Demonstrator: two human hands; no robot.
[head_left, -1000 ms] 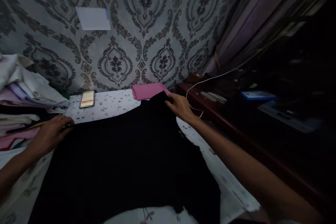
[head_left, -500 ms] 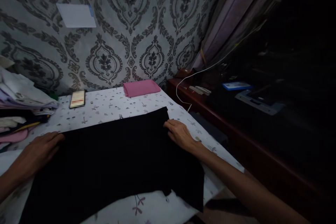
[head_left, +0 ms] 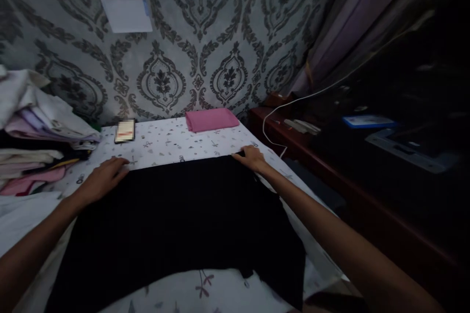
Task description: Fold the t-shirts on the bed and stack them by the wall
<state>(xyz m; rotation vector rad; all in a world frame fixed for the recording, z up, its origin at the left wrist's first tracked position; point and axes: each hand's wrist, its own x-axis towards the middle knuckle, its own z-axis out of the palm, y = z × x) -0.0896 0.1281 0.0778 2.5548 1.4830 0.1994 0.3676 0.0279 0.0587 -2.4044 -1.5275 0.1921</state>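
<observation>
A black garment (head_left: pixel 183 215) lies spread over a white printed sheet (head_left: pixel 165 144); its exact kind is unclear. My left hand (head_left: pixel 105 178) rests at the far left corner of the cloth, fingers stretched forward and the thumb a little apart. At the far right corner, my right hand (head_left: pixel 253 157) holds the edge, its thumb pointing left along it and its other fingers bent. The garment's near edge curves, with a small notch toward the right.
Piled clothes (head_left: pixel 44 132) stand at the left. A folded pink cloth (head_left: pixel 212 120) and a small dark-framed object with a blurred face (head_left: pixel 125 130) lie near the patterned wall. Along the right runs a dark red wooden desk (head_left: pixel 293 144) with a white cable (head_left: pixel 312 94).
Both hands have moved forward toward the wall, and the garment's far edge has shifted and straightened. My left thumb now shows apart from the fingers. The view has turned slightly left.
</observation>
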